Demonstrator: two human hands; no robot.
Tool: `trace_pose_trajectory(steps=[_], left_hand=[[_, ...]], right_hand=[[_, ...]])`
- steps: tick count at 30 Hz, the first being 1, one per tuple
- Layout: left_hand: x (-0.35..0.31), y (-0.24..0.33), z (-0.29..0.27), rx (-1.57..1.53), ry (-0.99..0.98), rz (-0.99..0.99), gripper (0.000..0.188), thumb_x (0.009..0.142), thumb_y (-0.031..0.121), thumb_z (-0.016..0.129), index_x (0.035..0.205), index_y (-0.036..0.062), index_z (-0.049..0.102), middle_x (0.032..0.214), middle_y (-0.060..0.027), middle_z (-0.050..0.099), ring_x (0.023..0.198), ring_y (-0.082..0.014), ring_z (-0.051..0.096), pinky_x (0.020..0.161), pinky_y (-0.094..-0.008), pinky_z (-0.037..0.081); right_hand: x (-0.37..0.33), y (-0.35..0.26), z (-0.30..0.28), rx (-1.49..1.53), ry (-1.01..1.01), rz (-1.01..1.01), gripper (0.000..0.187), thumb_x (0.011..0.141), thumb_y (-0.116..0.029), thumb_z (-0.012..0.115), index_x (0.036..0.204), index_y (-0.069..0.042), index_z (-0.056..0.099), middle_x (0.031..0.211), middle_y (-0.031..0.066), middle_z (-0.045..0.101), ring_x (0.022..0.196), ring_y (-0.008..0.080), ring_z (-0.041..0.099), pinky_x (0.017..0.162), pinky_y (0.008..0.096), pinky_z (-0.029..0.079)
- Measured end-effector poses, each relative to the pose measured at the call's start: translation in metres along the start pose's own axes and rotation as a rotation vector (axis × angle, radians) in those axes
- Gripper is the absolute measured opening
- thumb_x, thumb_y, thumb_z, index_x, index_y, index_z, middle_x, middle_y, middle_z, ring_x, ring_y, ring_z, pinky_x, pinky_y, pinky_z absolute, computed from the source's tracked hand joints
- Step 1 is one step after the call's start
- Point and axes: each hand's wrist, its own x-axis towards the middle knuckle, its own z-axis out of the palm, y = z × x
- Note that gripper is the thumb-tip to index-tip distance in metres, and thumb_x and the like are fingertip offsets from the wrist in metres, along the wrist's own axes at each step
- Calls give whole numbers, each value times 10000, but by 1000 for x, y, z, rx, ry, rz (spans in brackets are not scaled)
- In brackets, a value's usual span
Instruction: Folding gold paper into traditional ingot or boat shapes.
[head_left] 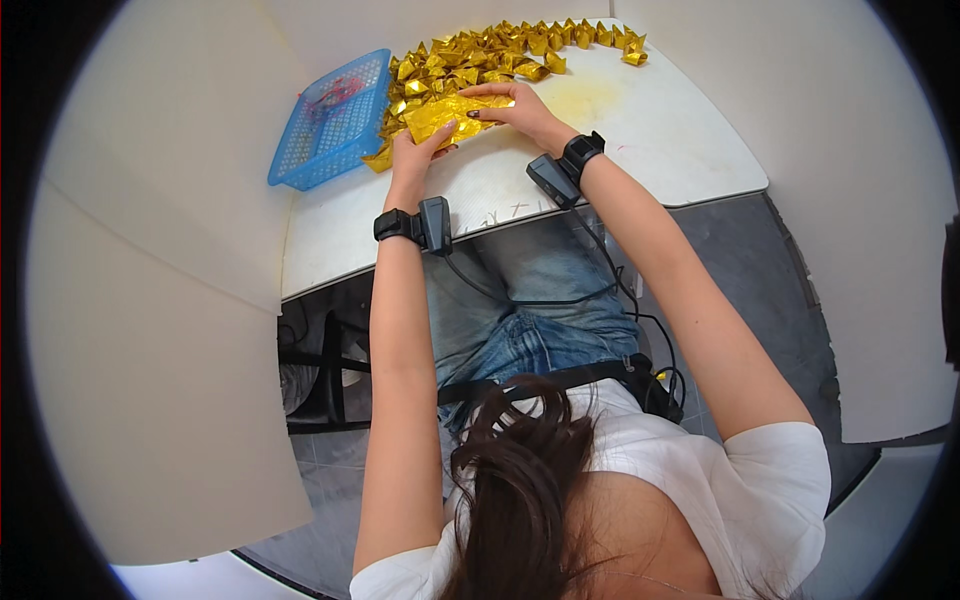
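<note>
A crinkled gold foil sheet (432, 117) is between my two hands, above the near part of the white table. My left hand (418, 152) grips its near left side, the thumb on top and the other fingers mostly beneath. At its right side, my right hand (522, 110) pinches the foil between the thumb and the fingers reaching over it. Just beyond the sheet lies a heap of folded gold foil pieces (462, 62) with pointed ends. More gold foil (378, 160) pokes out to the left of my left hand.
A blue plastic basket (300, 172) with perforated walls stands at the table's left edge, some reddish stuff inside. Pale panels enclose the white table (690, 150) on both sides. Black straps with grey boxes circle both wrists, and a black cable (540, 301) hangs between them over my lap.
</note>
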Motion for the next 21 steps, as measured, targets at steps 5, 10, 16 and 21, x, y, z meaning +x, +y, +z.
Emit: trace_pose_trajectory(steps=[5,10,16,21], left_hand=[[1,-3,-4,37,-25,21,244,794,200,692,948,28,611,814,-26,646,648,-76,602,557,-178,456],[2,-4,-2,31,-22,15,234,798,203,689,939,32,612,803,-22,643,631,-75,603,552,-175,452],[2,-5,-4,3,-14,-2,230,812,207,675,942,35,597,800,-19,636,628,-83,607,553,-179,456],[3,-4,-4,-79,70,-4,276,799,225,687,948,16,586,797,-52,641,620,-117,627,540,-186,463]], right_hand=[[-1,-5,0,-96,1,-35,336,727,-30,669,1059,-82,657,1041,46,628,919,117,563,826,253,450],[0,-3,-3,-123,9,-69,329,720,-34,678,1044,-87,666,1036,46,629,925,123,562,825,254,446],[-3,-6,0,-21,-5,49,284,804,-127,647,1088,-114,646,1045,27,623,875,90,569,751,225,457],[-3,-11,2,39,96,110,265,859,-228,586,1108,-152,636,1010,-1,619,780,48,564,647,206,479]])
